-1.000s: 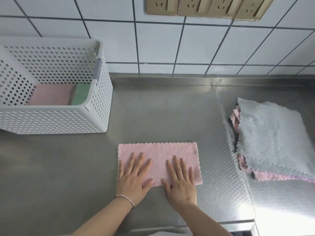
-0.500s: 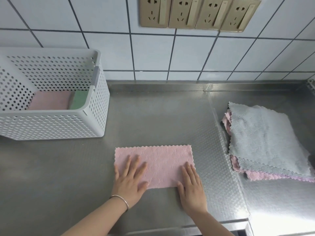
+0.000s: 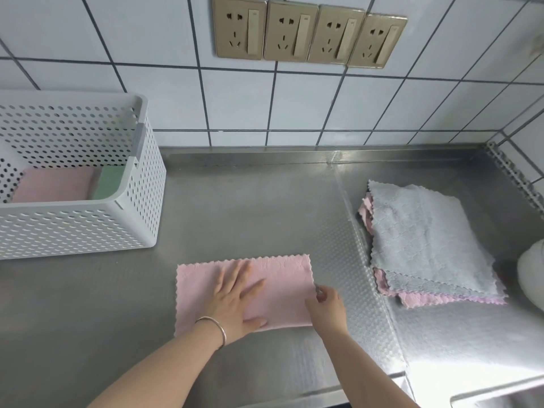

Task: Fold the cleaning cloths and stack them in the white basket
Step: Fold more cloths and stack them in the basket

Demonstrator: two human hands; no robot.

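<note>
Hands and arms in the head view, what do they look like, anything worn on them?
Both forearms are bare, with no sleeves in view and no gloves. The left hand has a thin silver-coloured bangle around its wrist. The right hand shows no bracelet or watch. No rings can be made out on either hand.

White basket (image 3: pixel 88 231) cut off at left edge; pink cloth (image 3: pixel 273 290) partly hidden under left hand (image 3: pixel 235 301).

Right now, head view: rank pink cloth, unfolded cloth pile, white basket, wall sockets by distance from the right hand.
1. pink cloth: the right hand pinches its right edge.
2. unfolded cloth pile: on the counter, to the right.
3. white basket: far left.
4. wall sockets: up on the tiled wall.
</note>
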